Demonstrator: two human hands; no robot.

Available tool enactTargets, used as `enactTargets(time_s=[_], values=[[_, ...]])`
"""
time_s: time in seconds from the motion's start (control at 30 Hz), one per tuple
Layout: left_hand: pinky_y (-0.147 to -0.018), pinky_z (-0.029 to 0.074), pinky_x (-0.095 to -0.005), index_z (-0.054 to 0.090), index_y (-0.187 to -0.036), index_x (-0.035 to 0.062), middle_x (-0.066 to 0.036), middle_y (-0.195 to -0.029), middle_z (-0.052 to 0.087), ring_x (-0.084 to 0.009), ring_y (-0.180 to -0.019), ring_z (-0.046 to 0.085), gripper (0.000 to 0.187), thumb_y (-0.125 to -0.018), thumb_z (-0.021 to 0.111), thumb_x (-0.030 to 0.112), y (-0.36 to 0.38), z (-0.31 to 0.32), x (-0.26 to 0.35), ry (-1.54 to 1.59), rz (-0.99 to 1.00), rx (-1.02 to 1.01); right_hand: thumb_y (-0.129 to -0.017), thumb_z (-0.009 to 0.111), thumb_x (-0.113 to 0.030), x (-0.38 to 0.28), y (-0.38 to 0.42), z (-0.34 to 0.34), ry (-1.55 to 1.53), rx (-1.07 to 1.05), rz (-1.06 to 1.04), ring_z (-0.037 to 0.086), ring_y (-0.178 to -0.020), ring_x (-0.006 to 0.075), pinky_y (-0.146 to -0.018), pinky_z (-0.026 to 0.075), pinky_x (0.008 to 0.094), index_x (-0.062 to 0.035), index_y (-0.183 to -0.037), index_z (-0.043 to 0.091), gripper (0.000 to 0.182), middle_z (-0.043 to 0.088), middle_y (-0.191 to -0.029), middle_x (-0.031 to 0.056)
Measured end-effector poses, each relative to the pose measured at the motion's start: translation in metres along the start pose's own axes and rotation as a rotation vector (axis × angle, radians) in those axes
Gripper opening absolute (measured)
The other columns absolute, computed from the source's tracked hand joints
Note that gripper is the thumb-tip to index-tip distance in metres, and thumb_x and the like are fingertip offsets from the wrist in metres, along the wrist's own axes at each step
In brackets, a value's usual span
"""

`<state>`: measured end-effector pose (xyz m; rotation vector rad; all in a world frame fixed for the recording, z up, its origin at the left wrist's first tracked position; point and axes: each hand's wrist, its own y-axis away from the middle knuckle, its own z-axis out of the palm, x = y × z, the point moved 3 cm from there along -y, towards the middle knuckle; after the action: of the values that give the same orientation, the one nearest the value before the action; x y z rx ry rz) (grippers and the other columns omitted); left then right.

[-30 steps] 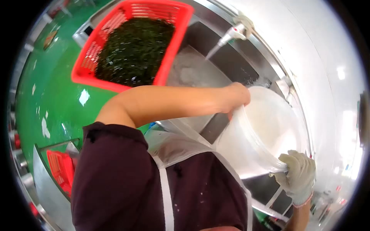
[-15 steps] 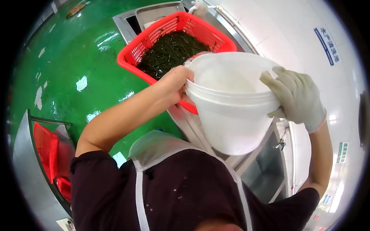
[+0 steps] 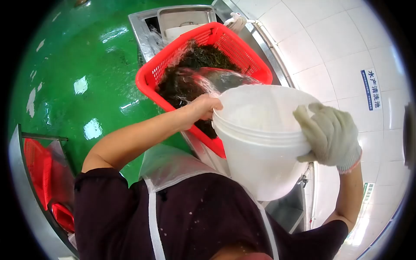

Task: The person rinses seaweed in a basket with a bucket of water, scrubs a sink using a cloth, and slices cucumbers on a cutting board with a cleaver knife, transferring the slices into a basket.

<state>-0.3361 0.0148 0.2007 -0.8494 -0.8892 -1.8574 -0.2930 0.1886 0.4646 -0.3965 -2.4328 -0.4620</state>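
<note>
Water [image 3: 225, 79] has surged from one white bucket [image 3: 264, 162], clasped by curled left fingers [image 3: 211, 103] and right fingers [image 3: 305, 123], into one red basket [image 3: 239, 50].

Glossy green floor [image 3: 108, 65], tiled wall [image 3: 338, 52]

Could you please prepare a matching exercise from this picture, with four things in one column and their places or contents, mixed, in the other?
Things:
1. White round plastic bucket
2. Red perforated plastic basket
3. Shiny green floor
4. Right hand in off-white knitted glove

Places or contents:
A. On the bucket rim, toward the white tiled wall
B. Mostly in the picture's left part
C. Held between item 4 and the bare left hand
D. Contains dark green strands

Pairs: 1-C, 2-D, 3-B, 4-A
</note>
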Motion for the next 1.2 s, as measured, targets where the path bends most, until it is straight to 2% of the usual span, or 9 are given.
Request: enactTargets(time_s=[0.17, 0.2, 0.27, 0.4, 0.53, 0.6, 0.77, 0.93, 1.2], values=[[-0.090, 0.049, -0.0409, 0.065, -0.120, 0.0086, -0.016, -0.114, 0.068, -0.0332, -0.104, 0.063, 0.036, -0.094, 0.046, 0.026, -0.044, -0.030, -0.039, -1.126, 0.428, -0.372, -0.047, 0.068, -0.058, -0.008, -0.008, 0.011, -0.127, 0.027, 0.003, 0.065, -0.084, 0.0241, -0.070, 0.049, 0.0348, -0.0095, -0.118, 0.062, 0.086, 0.053, -0.073, 0.0015], [-0.093, 0.048, -0.0427, 0.062, -0.126, 0.0136, -0.017, -0.122, 0.064, -0.0378, -0.109, 0.060, 0.038, -0.096, 0.043, 0.026, -0.043, -0.025, -0.050, -1.119, 0.133, -0.423, -0.051, 0.070, -0.055, -0.006, -0.010, 0.013, -0.162, 0.006, -0.007, 0.063, -0.079, 0.0213, -0.064, 0.048, 0.0324, -0.0095, -0.117, 0.061, 0.081, 0.053, -0.072, 0.0008], [-0.091, 0.049, -0.0415, 0.059, -0.130, 0.0132, -0.015, -0.126, 0.063, -0.0352, -0.111, 0.061, 0.039, -0.096, 0.045, 0.026, -0.051, -0.019, -0.089, -1.123, 0.279, -0.727, -0.057, 0.075, -0.049, -0.002, -0.017, 0.017, -0.230, -0.030, -0.027, 0.059, -0.068, 0.0159, -0.052, 0.045, 0.0276, -0.0096, -0.114, 0.058, 0.071, 0.053, -0.072, -0.0005], [-0.097, 0.047, -0.0390, 0.055, -0.137, 0.0193, -0.013, -0.133, 0.059, -0.0303, -0.119, 0.058, 0.053, -0.085, 0.064, 0.029, -0.019, 0.015, -0.083, -1.225, 0.249, -0.820, -0.059, 0.077, -0.050, 0.010, -0.034, 0.020, -0.296, -0.062, -0.066, 0.057, -0.062, 0.0148, -0.051, 0.045, 0.0285, -0.0081, -0.113, 0.056, 0.072, 0.053, -0.067, -0.0007], [-0.110, 0.035, -0.0418, 0.053, -0.138, 0.0104, -0.018, -0.140, 0.051, -0.0343, -0.132, 0.045, 0.075, -0.071, 0.081, 0.028, -0.014, 0.029, -0.087, -1.127, 0.361, -0.821, -0.063, 0.079, -0.047, 0.030, -0.065, 0.028, -0.281, -0.074, -0.140, 0.062, -0.067, 0.0167, -0.054, 0.049, 0.0302, -0.0075, -0.115, 0.054, 0.070, 0.058, -0.071, 0.0009], [-0.103, 0.042, -0.0413, 0.055, -0.136, 0.0176, -0.013, -0.134, 0.058, -0.0331, -0.125, 0.052, 0.064, -0.077, 0.073, 0.030, -0.015, 0.029, -0.098, -1.148, 0.377, -0.800, -0.066, 0.080, -0.045, 0.043, -0.085, 0.037, -0.276, -0.116, -0.164, 0.064, -0.070, 0.0181, -0.056, 0.050, 0.0307, -0.0070, -0.116, 0.054, 0.068, 0.060, -0.073, 0.0020], [-0.083, 0.052, -0.0469, 0.065, -0.118, 0.0086, -0.021, -0.107, 0.067, -0.0389, -0.099, 0.066, 0.037, -0.084, 0.058, 0.022, -0.015, 0.030, -0.101, -1.273, -0.029, -0.862, -0.073, 0.078, -0.040, 0.076, -0.121, 0.070, -0.260, -0.181, -0.081, 0.066, -0.072, 0.0218, -0.057, 0.052, 0.0322, -0.0058, -0.118, 0.052, 0.062, 0.062, -0.082, 0.0071], [-0.078, 0.054, -0.0474, 0.069, -0.097, -0.0015, -0.024, -0.098, 0.068, -0.0390, -0.091, 0.068, 0.027, -0.083, 0.053, 0.015, -0.012, 0.031, -0.090, -1.321, -0.041, -0.909, -0.076, 0.074, -0.042, 0.100, -0.120, 0.119, -0.603, -0.123, 0.210, 0.067, -0.083, 0.0378, -0.075, 0.053, 0.0442, -0.0058, -0.125, 0.050, 0.066, 0.066, -0.094, 0.0184], [-0.074, 0.055, -0.0475, 0.071, -0.091, 0.0000, -0.022, -0.092, 0.070, -0.0375, -0.087, 0.069, 0.025, -0.080, 0.055, 0.015, -0.013, 0.028, -0.103, -1.340, 0.170, -0.895, -0.075, 0.073, -0.027, 0.096, -0.119, 0.127, -0.697, -0.161, 0.561, 0.067, -0.088, 0.0350, -0.079, 0.053, 0.0429, -0.0074, -0.125, 0.053, 0.058, 0.066, -0.099, 0.0178]])
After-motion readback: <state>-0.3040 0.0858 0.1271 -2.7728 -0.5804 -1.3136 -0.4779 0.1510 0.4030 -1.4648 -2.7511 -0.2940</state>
